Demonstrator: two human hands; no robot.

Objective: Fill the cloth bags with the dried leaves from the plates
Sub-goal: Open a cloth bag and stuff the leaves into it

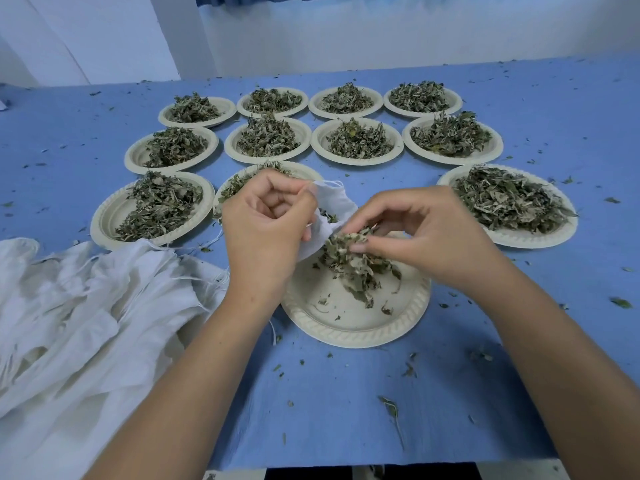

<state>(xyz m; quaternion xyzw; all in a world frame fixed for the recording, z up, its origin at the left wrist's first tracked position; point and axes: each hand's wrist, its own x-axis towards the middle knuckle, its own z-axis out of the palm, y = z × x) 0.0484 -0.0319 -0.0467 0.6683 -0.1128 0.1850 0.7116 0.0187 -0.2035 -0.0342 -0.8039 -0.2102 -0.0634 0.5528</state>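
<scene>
My left hand (268, 223) grips a small white cloth bag (334, 206) by its mouth, held just above the nearest plate (349, 327). My right hand (422, 233) pinches a clump of dried leaves (349, 261) at the bag's opening; the clump trails down onto that plate. Only a few leaf bits lie on the rest of this cream plate. A pile of white cloth bags (86, 306) with drawstrings lies on the table at the left.
Several cream plates heaped with dried leaves stand in rows behind, among them one at right (512, 206) and one at left (152, 209). Leaf crumbs are scattered over the blue tablecloth (329, 410). The table's near edge runs along the bottom; a white wall stands behind.
</scene>
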